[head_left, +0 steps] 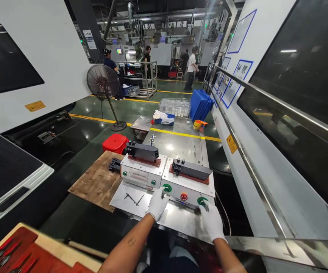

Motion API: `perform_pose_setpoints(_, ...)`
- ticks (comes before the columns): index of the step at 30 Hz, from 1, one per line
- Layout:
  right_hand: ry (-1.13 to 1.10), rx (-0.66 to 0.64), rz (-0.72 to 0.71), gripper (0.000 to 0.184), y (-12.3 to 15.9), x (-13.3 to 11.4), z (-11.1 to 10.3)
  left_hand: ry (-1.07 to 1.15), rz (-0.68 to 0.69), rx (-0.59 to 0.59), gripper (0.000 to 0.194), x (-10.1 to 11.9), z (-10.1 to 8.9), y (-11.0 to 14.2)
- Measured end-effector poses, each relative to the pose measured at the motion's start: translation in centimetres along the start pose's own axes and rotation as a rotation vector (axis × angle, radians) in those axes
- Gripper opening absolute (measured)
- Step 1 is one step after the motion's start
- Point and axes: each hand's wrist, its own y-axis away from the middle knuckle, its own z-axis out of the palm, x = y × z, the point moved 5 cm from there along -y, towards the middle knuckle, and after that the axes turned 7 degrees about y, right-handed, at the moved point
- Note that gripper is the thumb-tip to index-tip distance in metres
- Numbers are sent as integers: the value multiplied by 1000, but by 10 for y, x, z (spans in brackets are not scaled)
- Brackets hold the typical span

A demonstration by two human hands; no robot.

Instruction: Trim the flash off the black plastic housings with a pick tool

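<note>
Hands (157, 204) forward, fingers (161, 191) at green buttons (167, 187)

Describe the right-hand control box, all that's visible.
Right box: pale, metal-looking, boxy housing, sitting upright on the metal table, close beside the left box. Front panel: a green button at each end, left and right, red button between. On top, a red-brown plate carries a long dark part. White-gloved left hand is at the left green button, right hand at the right one; whether either is pressed, can't tell.
</note>
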Motion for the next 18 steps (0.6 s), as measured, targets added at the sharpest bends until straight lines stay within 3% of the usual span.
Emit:
perform_pose_setpoints(7, -80, -48, 27, 40, -22, 17, 25, -49, 29, 0, 42, 13, -2, -21)
perform_pose_setpoints(12, -177, -123, 164, 37, -29, 17, 30, -100, -7, 15, 24, 14, -10, -29)
perform_pose_setpoints(18, -111, -148, 188, 29, -33, 11, 24, -109, -60, 59, 12, 16, -12, -37)
